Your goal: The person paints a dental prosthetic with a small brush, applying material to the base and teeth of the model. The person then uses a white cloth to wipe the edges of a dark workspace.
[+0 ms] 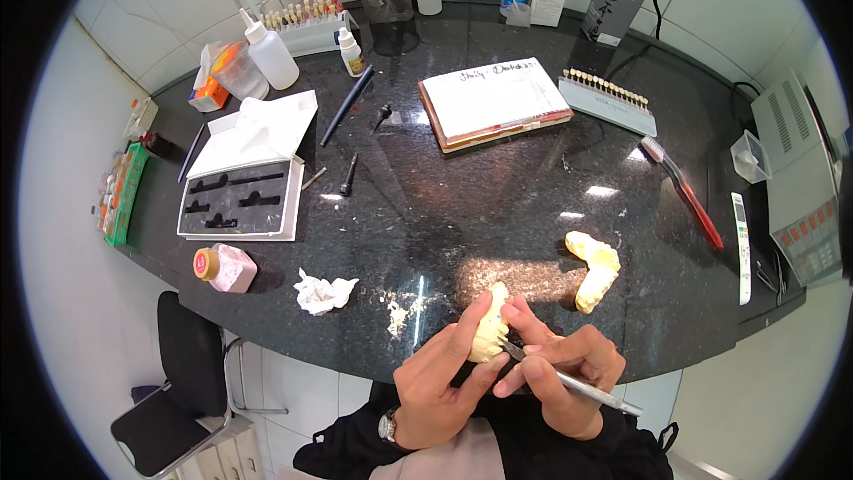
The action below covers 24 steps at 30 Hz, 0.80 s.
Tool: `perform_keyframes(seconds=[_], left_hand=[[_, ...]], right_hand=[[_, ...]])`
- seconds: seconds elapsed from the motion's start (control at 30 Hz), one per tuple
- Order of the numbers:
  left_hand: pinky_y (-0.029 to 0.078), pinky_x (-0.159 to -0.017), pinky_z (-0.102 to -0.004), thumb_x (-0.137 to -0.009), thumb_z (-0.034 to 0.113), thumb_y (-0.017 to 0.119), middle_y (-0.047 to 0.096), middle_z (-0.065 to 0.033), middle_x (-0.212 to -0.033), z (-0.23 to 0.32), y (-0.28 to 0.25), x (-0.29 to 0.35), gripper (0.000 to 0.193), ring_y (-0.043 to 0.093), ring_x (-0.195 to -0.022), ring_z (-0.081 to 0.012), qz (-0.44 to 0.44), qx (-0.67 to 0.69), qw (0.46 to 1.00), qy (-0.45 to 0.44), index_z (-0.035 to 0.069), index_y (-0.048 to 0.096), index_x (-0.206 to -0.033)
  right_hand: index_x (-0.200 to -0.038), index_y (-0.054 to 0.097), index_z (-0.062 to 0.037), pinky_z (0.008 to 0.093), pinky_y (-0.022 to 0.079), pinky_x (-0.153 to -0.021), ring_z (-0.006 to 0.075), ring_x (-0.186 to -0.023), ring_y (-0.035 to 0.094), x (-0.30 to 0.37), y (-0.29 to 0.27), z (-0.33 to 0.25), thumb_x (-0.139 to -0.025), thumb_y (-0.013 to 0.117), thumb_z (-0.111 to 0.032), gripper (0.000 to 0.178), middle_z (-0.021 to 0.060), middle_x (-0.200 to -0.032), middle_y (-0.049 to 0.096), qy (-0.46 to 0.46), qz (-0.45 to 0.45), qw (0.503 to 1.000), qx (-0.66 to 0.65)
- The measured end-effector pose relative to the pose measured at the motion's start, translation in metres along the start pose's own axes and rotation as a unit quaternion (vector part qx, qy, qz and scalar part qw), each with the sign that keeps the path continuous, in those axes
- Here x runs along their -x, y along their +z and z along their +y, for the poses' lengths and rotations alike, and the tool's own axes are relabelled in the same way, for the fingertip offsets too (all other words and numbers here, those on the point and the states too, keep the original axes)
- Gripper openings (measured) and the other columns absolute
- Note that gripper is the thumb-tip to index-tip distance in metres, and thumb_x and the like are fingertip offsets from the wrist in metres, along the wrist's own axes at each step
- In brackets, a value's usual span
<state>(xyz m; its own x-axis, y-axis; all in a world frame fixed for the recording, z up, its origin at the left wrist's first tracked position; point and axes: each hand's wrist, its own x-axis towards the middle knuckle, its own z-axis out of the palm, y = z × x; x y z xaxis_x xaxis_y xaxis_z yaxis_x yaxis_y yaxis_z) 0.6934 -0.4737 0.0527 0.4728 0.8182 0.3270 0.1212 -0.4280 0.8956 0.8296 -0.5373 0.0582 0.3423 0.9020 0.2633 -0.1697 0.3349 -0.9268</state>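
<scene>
My left hand wears a wristwatch and grips a pale yellow dental cast between thumb and fingers, just over the counter's near edge. In my right hand is a scalpel-like carving knife with a silver handle. Its dark blade tip meets the cast's lower right side, and fingertips of that hand also rest by the cast. A second yellow dental cast, curved like an arch, lies on the black counter to the right. Pale shavings are scattered left of my hands.
Left on the black counter are a crumpled tissue, a pink powder jar and an open foam-lined box. A notepad and a tooth shade guide sit farther back. A red toothbrush lies right, near a boxy machine.
</scene>
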Motion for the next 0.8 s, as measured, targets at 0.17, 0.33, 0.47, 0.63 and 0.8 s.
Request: perform_keyframes(seconds=[0.17,0.33,0.47,0.63,0.8], left_hand=[[0.053,-0.077,-0.031,-0.08,0.004,0.073,0.064,-0.0237,-0.113,-0.001,0.001,0.0,0.054,0.069,-0.092,-0.0274,-0.002,0.015,1.0,-0.001,-0.007,0.052,-0.129],[0.053,-0.08,-0.031,-0.08,0.004,0.073,0.064,-0.0236,-0.113,0.0,0.0,-0.001,0.053,0.068,-0.096,-0.0275,-0.007,0.039,0.999,-0.011,-0.006,0.053,-0.128],[0.053,-0.079,-0.0309,-0.08,0.004,0.072,0.065,-0.0236,-0.112,-0.002,0.0,-0.001,0.053,0.068,-0.094,-0.0266,-0.006,0.031,1.0,0.002,-0.006,0.052,-0.129],[0.053,-0.076,-0.0308,-0.08,0.004,0.073,0.065,-0.0237,-0.109,-0.002,0.0,-0.001,0.054,0.069,-0.089,-0.0263,0.001,0.014,1.0,0.002,-0.006,0.052,-0.129],[0.054,-0.075,-0.0308,-0.08,0.004,0.073,0.066,-0.0235,-0.108,-0.004,0.002,0.0,0.055,0.069,-0.087,-0.027,0.016,0.001,1.0,0.016,-0.007,0.051,-0.13]], right_hand=[[-0.092,0.055,0.0034,0.0524,0.03,-0.11,0.04,-0.113,0.056,0.0,0.0,0.003,-0.09,0.057,0.006,0.004,0.0188,-0.073,0.069,-0.009,0.013,1.0,-0.022],[-0.084,0.049,-0.0001,0.0493,0.035,-0.108,0.0369,-0.104,0.063,-0.002,0.008,-0.001,-0.09,0.059,-0.008,0.014,0.0194,-0.062,0.066,0.013,0.072,0.997,-0.015],[-0.091,0.054,0.0023,0.0533,0.031,-0.11,0.041,-0.113,0.057,0.0,0.002,0.002,-0.091,0.056,0.005,0.003,0.0181,-0.072,0.069,-0.014,0.025,0.999,-0.026],[-0.092,0.055,0.0025,0.0535,0.03,-0.11,0.0409,-0.114,0.056,0.001,0.001,0.003,-0.09,0.056,0.005,0.003,0.0171,-0.073,0.069,-0.01,0.002,1.0,0.003],[-0.083,0.05,-0.0002,0.0498,0.034,-0.108,0.037,-0.102,0.064,-0.005,0.012,0.001,-0.09,0.059,-0.007,0.013,0.0177,-0.06,0.065,0.009,0.056,0.998,0.03]])
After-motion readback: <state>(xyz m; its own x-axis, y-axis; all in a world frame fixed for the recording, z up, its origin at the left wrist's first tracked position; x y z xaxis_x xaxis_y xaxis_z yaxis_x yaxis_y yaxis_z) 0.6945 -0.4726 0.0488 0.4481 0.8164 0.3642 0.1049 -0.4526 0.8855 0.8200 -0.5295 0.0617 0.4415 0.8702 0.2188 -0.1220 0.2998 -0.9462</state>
